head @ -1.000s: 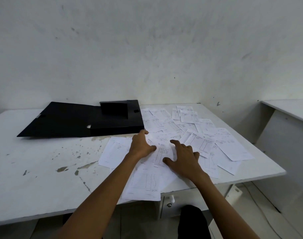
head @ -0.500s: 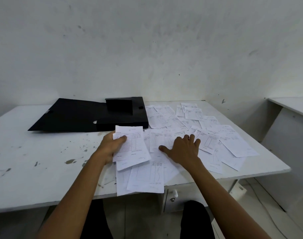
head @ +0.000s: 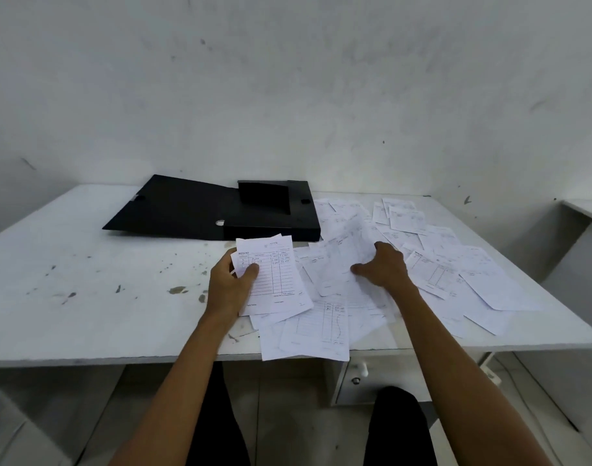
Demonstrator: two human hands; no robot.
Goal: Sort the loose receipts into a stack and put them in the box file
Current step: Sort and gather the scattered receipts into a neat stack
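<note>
The loose receipts [head: 432,264] lie scattered and overlapping across the right half of the white bench [head: 86,297], from its near edge back to the wall; they overlap too much to count exactly, well over a dozen. The left hand [head: 229,287] is raised just above the bench, forearm reaching forward, holding a small stack of receipts [head: 274,274] tilted up toward the camera. Its thumb presses on the printed face and its fingers [head: 222,264] curl behind, clamped on the stack; at least two sheets show at the top edge. The right hand [head: 383,267] reaches into the pile, palm down, thumb spread to the left, fingers bent over a lifted, blurred sheet [head: 345,260]; I cannot tell whether they grip it. One black box file [head: 200,210] lies open at the back of the bench, just behind the held stack, its lid flat to the left.
</note>
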